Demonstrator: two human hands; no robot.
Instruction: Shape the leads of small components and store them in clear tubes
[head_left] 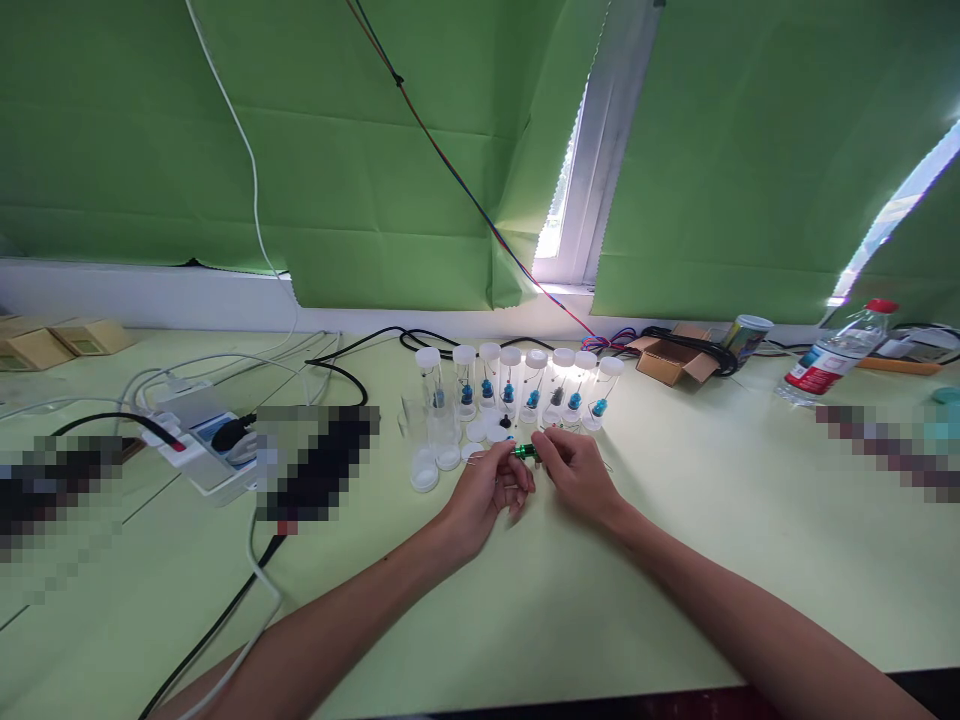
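A small shiny green cylindrical piece (524, 452) is pinched between my two hands just above the table; its exact kind I cannot make out. My left hand (491, 490) has thumb and forefinger on its left end, the other fingers curled. On its right end are the closed fingers of my right hand (574, 470). Thin wires poke out near both hands. Right behind them stands a row of clear tubes with white caps (510, 357), most with a small blue part (509, 393) and thin wire inside. Clear, seemingly empty tubes (424, 470) and loose white caps (474, 453) lie to the left.
At left are a white power strip (217, 450) with plugs and cables and a blurred dark object (322, 465). An open cardboard box (673, 360), a can (746, 340) and a plastic bottle (836, 355) stand back right. Green curtain (390, 200) hangs behind.
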